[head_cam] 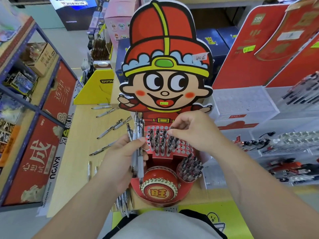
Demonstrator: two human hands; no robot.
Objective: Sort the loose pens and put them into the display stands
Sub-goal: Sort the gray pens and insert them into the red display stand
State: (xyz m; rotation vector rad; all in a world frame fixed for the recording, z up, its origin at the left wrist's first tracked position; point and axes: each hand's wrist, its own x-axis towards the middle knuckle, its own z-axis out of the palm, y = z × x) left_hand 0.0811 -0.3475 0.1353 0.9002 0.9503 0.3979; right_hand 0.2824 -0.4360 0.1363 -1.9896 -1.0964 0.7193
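Pens (137,144) bunched in my left hand (120,157), beside the display stand (165,66).
I see the stand mid-table (81,152); my left hand grips the bunch just left of its holes, my right hand (193,133) pinches one pen top (173,128) over them; loose pens (110,129) lie far left.

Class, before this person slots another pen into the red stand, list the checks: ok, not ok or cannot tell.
1. Pens in supply: ok, left hand grips a bundle of pens.
2. Free holes: ok, the hole grid shows empty holes.
3. Right hand free: not ok, its fingers pinch a pen at the grid.
4. That pen seated: cannot tell.
5. Table cleared: not ok, loose pens lie there.
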